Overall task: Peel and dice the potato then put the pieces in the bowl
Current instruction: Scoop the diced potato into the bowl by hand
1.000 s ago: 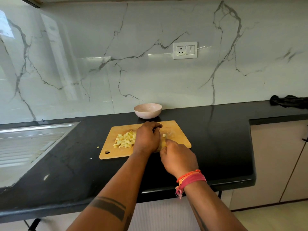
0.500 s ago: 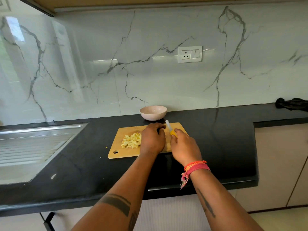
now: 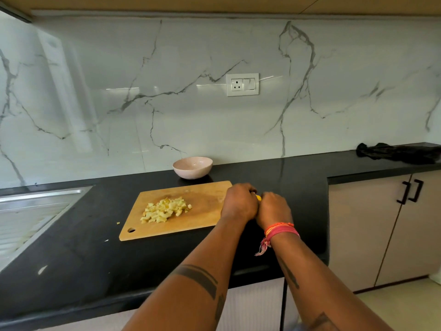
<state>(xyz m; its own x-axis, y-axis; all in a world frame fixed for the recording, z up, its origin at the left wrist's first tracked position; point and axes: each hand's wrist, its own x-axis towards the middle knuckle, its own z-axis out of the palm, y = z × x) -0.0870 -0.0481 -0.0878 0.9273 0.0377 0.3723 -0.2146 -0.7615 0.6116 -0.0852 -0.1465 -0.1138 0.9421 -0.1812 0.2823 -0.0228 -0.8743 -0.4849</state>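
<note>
Hands now meet at the right edge of the cutting board point(image 3: 202, 211), away from the diced potato point(image 3: 164, 209). We see the left hand point(image 3: 239, 203) and the right hand point(image 3: 274, 207) pressed side by side, knuckles up, with a sliver of yellow knife handle point(image 3: 258, 197) showing between them; the fingers of both hands curl downward, but we cannot tell which hand grips the handle, and no blade is visible. Half a second ago the left hand rested on the board beside the pile while the right held the knife with its pale blade raised toward the bowl point(image 3: 192, 166); both hands have since shifted rightward and drawn together. We judge that cutting is finished and the knife is being put aside or wiped. The pile lies uncovered at the board's centre, one stray piece point(image 3: 118, 223) on the counter point(image 3: 71, 271) just left of the board. The bowl stands behind the board, with no potato visible in it, so the transfer remains.
</note>
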